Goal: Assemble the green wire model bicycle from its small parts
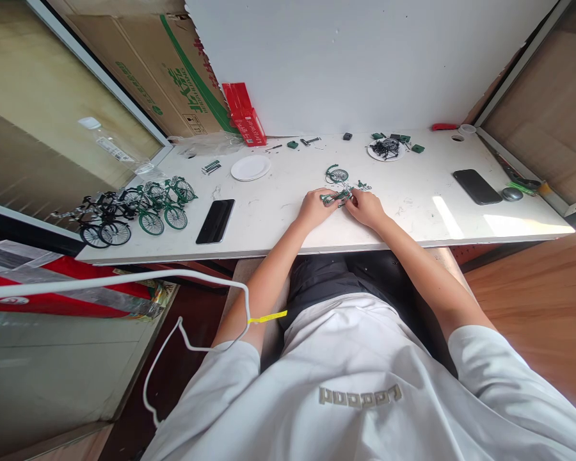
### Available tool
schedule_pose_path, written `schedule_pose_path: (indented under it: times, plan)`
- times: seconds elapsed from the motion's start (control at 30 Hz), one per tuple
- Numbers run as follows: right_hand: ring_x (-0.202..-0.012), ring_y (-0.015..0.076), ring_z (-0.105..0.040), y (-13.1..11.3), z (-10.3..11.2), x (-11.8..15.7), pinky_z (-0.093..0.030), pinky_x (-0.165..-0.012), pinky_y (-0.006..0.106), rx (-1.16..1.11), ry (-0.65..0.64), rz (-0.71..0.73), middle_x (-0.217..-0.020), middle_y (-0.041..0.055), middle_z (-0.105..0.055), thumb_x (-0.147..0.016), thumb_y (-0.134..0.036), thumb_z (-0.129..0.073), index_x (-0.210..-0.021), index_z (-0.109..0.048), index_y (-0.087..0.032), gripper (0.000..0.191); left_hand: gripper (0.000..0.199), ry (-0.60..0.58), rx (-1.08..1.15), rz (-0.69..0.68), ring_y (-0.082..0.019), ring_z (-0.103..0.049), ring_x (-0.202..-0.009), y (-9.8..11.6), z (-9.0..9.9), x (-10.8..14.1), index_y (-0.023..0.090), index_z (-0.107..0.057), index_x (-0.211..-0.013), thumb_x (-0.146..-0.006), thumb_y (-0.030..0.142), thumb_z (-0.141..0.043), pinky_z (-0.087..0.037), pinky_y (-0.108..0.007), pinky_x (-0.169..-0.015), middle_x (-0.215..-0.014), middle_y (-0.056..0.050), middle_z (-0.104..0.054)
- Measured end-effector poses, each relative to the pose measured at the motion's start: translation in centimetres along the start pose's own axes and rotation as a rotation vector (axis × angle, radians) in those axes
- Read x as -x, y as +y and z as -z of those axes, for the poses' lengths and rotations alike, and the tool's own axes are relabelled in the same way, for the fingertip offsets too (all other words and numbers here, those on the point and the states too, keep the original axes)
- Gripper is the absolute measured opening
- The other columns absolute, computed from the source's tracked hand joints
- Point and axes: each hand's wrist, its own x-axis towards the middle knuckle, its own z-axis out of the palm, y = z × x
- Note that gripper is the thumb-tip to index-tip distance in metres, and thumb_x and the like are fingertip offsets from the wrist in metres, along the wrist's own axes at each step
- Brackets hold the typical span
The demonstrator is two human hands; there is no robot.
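Close to the table's front edge, my left hand (315, 209) is closed, its fingertips pinching a small green model bicycle frame (342, 196). From the other side my right hand (367, 209) grips the same piece with bent thumb and fingers. The fingers partly cover it, and its finer details are too small to make out. Just beyond the hands lies a small spoked wheel with a dark green curved fender (338, 175). Small green and silvery parts (363, 186) rest beside the right fingertips.
Several black model bicycles (115, 232) and green ones (175, 216) stand at the left. The white table (278, 224) also bears two phones, left (216, 221) and right (477, 186), a white plate (250, 168), a plate of black parts (386, 150) and a red box (248, 121).
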Motion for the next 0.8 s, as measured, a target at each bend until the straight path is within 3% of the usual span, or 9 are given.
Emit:
schedule_pose_path:
  times: [0.8]
  plan:
    - [-0.081,0.0287,-0.066,0.09,-0.15,-0.08,-0.030,-0.068,0.034,0.007,0.001,0.003,-0.100,0.0135,-0.082,-0.110,-0.036,-0.053,-0.113,-0.069,-0.020,0.023,0.008,0.006,0.004,-0.004,-0.026,-0.082,-0.098,-0.22,-0.12,0.00,0.020,-0.088,-0.095,-0.091,0.016,-0.082,-0.061,-0.035,-0.090,-0.105,-0.010,-0.087]
